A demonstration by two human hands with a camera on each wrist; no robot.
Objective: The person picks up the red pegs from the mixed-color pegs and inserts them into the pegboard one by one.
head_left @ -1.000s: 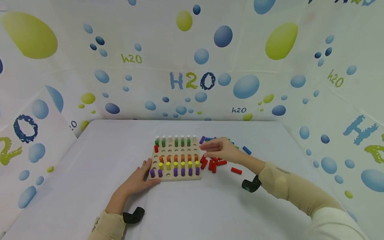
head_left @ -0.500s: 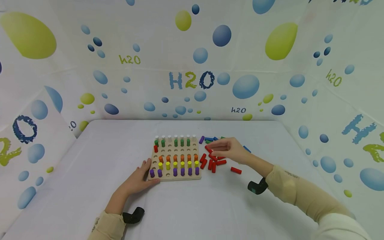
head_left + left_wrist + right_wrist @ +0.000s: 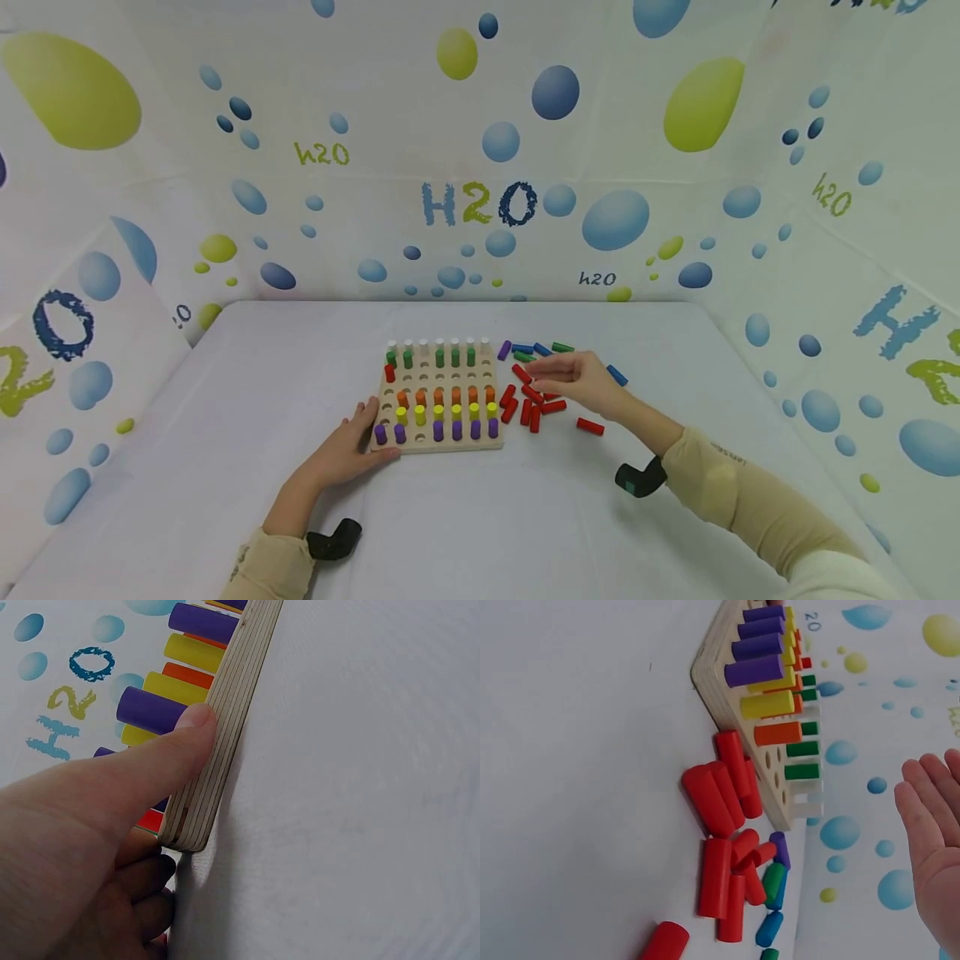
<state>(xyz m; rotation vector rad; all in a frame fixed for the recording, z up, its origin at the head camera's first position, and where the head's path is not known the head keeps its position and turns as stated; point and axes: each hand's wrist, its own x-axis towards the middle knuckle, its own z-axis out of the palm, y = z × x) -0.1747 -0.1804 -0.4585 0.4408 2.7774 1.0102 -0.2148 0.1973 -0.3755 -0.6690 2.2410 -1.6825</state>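
Note:
A wooden pegboard [image 3: 442, 377] lies on the table, with upright rows of white, green, orange, yellow and purple pegs and one red peg [image 3: 390, 372] at the left. My left hand [image 3: 341, 447] grips its front left corner. In the left wrist view the thumb [image 3: 196, 724] presses on the front edge beside a purple peg [image 3: 150, 710], while the other fingers curl at the corner. My right hand [image 3: 581, 379] hovers over loose red pegs [image 3: 553, 407] right of the board. Its fingers [image 3: 922, 802] look straight in the right wrist view, holding nothing.
Behind the red pegs lie loose blue pegs [image 3: 617, 375], green pegs [image 3: 562, 347] and a purple peg [image 3: 505, 350]. One red peg [image 3: 590, 427] sits apart, nearer the front. A patterned curtain [image 3: 480, 150] hangs beyond the white table [image 3: 480, 525].
My right hand has moved right, away from the board's right edge to above the loose pegs, uncovering several red ones. The left hand keeps its grip on the board.

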